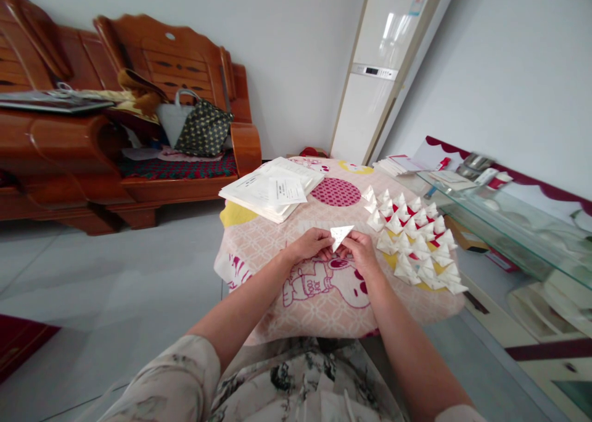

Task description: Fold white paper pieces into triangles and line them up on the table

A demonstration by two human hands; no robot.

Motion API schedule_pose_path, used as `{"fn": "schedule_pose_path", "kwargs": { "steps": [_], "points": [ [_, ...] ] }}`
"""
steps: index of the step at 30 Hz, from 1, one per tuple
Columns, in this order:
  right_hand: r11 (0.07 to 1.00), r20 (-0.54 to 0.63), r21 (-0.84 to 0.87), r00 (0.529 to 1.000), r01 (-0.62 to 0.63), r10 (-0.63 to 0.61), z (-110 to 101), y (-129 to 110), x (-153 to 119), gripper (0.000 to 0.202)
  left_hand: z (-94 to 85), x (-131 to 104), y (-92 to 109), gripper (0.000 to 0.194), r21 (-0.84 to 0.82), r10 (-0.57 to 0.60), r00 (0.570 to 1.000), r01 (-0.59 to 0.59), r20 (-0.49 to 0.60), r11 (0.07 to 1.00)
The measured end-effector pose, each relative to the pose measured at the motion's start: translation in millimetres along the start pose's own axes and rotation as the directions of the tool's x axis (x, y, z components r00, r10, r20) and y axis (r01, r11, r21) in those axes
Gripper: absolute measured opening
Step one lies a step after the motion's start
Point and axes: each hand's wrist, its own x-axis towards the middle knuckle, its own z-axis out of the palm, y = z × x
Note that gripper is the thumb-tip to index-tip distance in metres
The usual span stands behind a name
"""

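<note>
Between my two hands, over the near part of the table, is a small white folded paper triangle (341, 235) with faint print on it. My left hand (313, 244) pinches its left edge, fingers closed. On its right side my right hand (358, 249) grips it with thumb and fingers, partly underneath. To the right, several rows of folded white paper pieces (409, 234) stand on the tablecloth. Farther back at the left lies a stack of printed paper sheets (268, 190), with a smaller sheet (287, 190) on top.
A pink patterned tablecloth (263, 286) covers the round table. Right of it stands a glass-topped cabinet (522, 237) holding papers and metal bowls. A wooden bench (176, 58) with bags (203, 129) is at the left, and a tall white air conditioner (370, 101) stands behind.
</note>
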Motion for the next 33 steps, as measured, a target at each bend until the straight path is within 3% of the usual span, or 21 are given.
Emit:
{"fn": "schedule_pose_path", "kwargs": {
  "steps": [4, 7, 11, 13, 16, 18, 22, 33],
  "points": [
    [0.992, -0.058, -0.127, 0.998, 0.025, -0.032, -1, 6, 2, 0.022, 1.2, 0, 0, 0.029, 0.007, -0.018, 1.0, 0.018, -0.015, 1.0],
    [0.929, -0.1, -0.343, 0.978, 0.14, -0.184, -1, 7, 1, 0.021, 2.4, 0, -1, 0.031, -0.099, -0.013, 0.996, 0.004, -0.09, 0.995],
    [0.641, 0.055, -0.627, 0.846, 0.443, -0.531, 4, 5, -2, 0.019, 2.9, 1, -1, 0.043, -0.302, -0.042, 0.99, -0.001, -0.137, 0.953],
    [0.524, 0.136, -0.677, 0.788, 0.517, -0.601, 7, 5, -3, 0.018, 2.9, 2, 0, 0.043, -0.376, -0.069, 0.99, 0.017, -0.126, 0.926],
    [0.449, 0.159, -0.717, 0.753, 0.533, -0.638, 10, 8, -3, 0.021, 3.3, 1, 1, 0.033, -0.455, -0.088, 0.992, 0.035, -0.096, 0.89],
    [0.446, 0.144, -0.729, 0.753, 0.519, -0.642, 11, 10, -3, 0.021, 3.8, 1, 2, 0.026, -0.476, -0.095, 0.992, 0.043, -0.086, 0.878],
    [0.504, 0.08, -0.738, 0.799, 0.449, -0.596, 11, 11, -4, 0.021, 4.0, 0, 1, 0.019, -0.457, -0.106, 0.992, 0.061, -0.072, 0.888],
    [0.692, -0.056, -0.658, 0.897, 0.297, -0.438, 12, 8, -4, 0.013, 3.2, -2, 4, 0.021, -0.431, -0.144, 0.986, 0.093, -0.088, 0.898]
  ]
}}
